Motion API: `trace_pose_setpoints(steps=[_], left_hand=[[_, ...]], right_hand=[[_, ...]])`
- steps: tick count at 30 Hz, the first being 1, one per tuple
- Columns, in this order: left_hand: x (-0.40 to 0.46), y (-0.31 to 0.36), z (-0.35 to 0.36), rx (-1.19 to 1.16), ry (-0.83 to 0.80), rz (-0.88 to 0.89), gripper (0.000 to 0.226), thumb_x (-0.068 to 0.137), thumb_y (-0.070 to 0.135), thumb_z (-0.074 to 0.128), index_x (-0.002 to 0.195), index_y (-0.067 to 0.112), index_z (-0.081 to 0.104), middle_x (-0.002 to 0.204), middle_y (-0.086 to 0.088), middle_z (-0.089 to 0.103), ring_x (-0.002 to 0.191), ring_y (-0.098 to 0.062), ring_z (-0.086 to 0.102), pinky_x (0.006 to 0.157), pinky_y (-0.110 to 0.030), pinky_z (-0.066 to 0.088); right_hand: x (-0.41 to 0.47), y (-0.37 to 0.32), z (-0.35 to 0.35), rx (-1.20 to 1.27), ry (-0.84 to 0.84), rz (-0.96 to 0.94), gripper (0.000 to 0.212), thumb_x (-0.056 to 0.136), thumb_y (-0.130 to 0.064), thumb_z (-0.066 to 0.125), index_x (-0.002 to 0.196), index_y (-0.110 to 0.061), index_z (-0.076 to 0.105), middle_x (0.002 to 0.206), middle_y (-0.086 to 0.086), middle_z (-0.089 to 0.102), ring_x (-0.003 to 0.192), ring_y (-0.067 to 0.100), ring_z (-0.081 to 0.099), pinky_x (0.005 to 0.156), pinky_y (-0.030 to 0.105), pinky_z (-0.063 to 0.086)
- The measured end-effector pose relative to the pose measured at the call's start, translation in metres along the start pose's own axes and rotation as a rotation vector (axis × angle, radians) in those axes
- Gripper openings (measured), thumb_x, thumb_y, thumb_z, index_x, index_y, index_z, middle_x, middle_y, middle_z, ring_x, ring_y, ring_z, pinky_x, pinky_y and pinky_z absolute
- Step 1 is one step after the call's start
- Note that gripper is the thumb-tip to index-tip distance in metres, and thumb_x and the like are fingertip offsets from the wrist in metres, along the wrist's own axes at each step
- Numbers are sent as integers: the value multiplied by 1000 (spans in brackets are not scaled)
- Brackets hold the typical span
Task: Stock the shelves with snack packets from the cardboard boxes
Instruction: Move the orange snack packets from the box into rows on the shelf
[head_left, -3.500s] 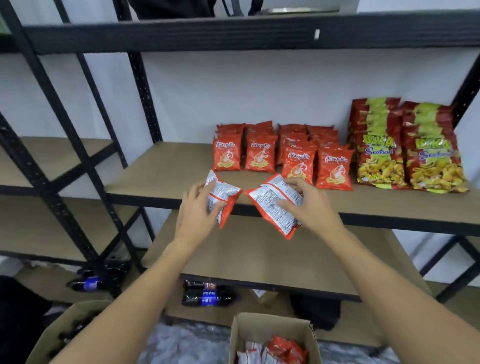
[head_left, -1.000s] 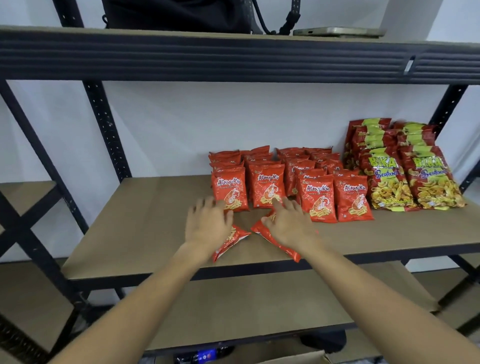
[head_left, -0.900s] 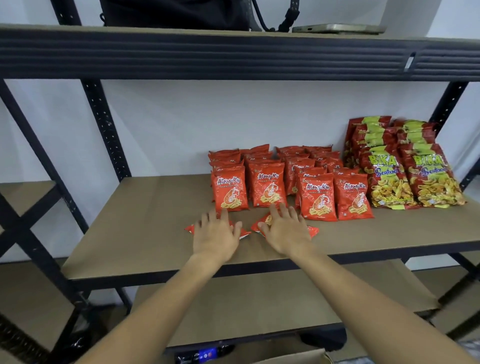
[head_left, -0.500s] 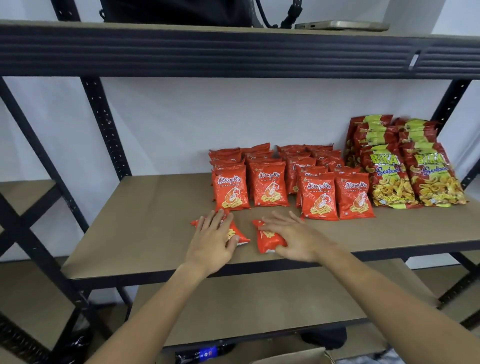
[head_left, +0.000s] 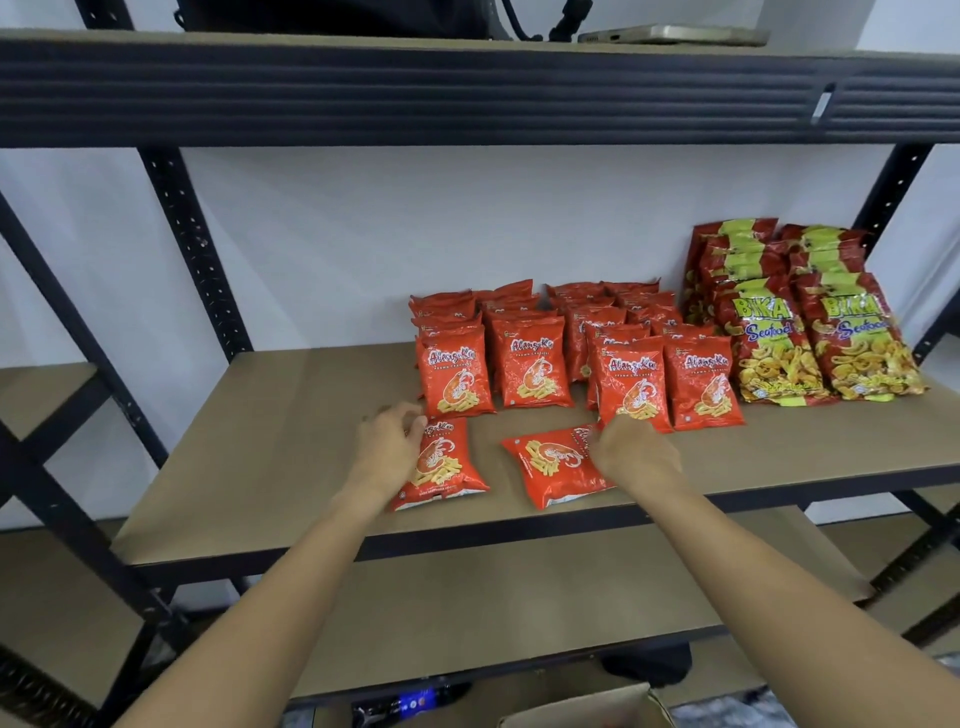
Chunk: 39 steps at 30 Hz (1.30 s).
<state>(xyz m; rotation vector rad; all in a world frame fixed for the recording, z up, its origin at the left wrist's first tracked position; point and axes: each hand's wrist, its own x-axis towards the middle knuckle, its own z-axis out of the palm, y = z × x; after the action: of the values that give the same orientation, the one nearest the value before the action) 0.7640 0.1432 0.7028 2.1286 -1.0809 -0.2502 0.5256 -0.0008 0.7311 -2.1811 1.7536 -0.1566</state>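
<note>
Two orange prawn-cracker packets lie face up near the front of the middle shelf (head_left: 260, 441). My left hand (head_left: 387, 447) grips the top left corner of the left packet (head_left: 444, 465), which points toward the back. My right hand (head_left: 636, 454) holds the right end of the right packet (head_left: 553, 467), which lies sideways. Behind them stand rows of the same orange packets (head_left: 524, 364). The cardboard box (head_left: 587, 709) shows only its top edge at the bottom of the frame.
Larger red and green Bika Seafood packets (head_left: 810, 338) stand at the right of the shelf. A dark upper shelf beam (head_left: 467, 88) runs overhead with a black bag and a phone on it. A lower shelf (head_left: 519, 597) sits beneath, with black uprights (head_left: 192, 244) at the left.
Both packets have been turned face up and spread further apart on the shelf. My hands moved from on top of them to their outer edges.
</note>
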Motion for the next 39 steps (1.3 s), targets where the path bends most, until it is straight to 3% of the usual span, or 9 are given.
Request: trace_pose_setpoints(steps=[6, 14, 18, 21, 25, 28, 32, 35, 39], left_hand=[[14, 5, -7, -14, -214, -101, 40, 98, 39, 58, 128, 13, 59, 124, -7, 65, 110, -22, 64, 90, -33, 54], [15, 16, -13, -43, -527, 39, 51, 92, 46, 62, 135, 21, 50, 125, 3, 58, 99, -9, 61, 80, -21, 50], [8, 11, -13, -60, -519, 100, 65, 84, 51, 67, 140, 26, 46, 132, 5, 56, 101, -7, 63, 80, -19, 51], [-3, 5, -14, -73, -521, 135, 86, 74, 59, 70, 148, 32, 35, 135, 7, 52, 110, -8, 61, 89, -22, 51], [-8, 0, -18, -71, -604, 137, 99, 71, 53, 79, 152, 38, 23, 138, 14, 44, 118, -2, 53, 94, -17, 45], [-7, 0, -21, -34, -674, 142, 96, 71, 44, 84, 148, 39, 27, 134, 20, 45, 117, 3, 52, 89, -12, 45], [-7, 8, -21, -11, -600, 147, 91, 68, 45, 86, 142, 38, 33, 129, 20, 48, 115, 2, 54, 98, -22, 49], [-7, 12, -17, 96, -481, 184, 101, 59, 66, 81, 144, 38, 35, 139, 11, 46, 123, -6, 48, 108, -35, 44], [1, 19, -8, 271, -182, 306, 104, 62, 63, 83, 149, 33, 35, 143, 6, 44, 129, -12, 36, 111, -35, 34]], right_hand=[[18, 0, -2, 189, -142, -31, 30, 97, -38, 60, 88, -10, 54, 106, 10, 63, 93, 26, 59, 78, 32, 45], [26, 0, -11, 375, -103, -298, 28, 93, -21, 69, 120, -13, 65, 118, 2, 65, 100, 14, 58, 81, 26, 45], [26, -2, -7, 204, 24, -359, 25, 93, -28, 67, 118, -23, 66, 117, -1, 68, 111, 21, 63, 95, 42, 52], [10, -3, 0, 29, 80, -438, 45, 90, -48, 64, 130, -28, 60, 128, 2, 63, 122, 27, 56, 105, 48, 44], [3, 1, 11, -129, -120, -464, 92, 77, -72, 64, 152, -32, 30, 150, 5, 42, 139, 33, 37, 113, 52, 35], [15, 5, 10, -129, -223, -523, 102, 67, -76, 66, 152, -33, 29, 149, 1, 45, 137, 30, 41, 110, 52, 39], [25, 3, 8, -158, -225, -682, 107, 53, -80, 61, 148, -38, 35, 144, -7, 51, 133, 24, 46, 106, 53, 41], [30, 3, 5, -115, -171, -752, 99, 61, -70, 72, 148, -42, 34, 145, -8, 51, 133, 23, 45, 107, 54, 39], [33, 3, 0, -157, 15, -836, 95, 73, -63, 73, 153, -33, 31, 151, -5, 43, 138, 23, 38, 110, 46, 31]])
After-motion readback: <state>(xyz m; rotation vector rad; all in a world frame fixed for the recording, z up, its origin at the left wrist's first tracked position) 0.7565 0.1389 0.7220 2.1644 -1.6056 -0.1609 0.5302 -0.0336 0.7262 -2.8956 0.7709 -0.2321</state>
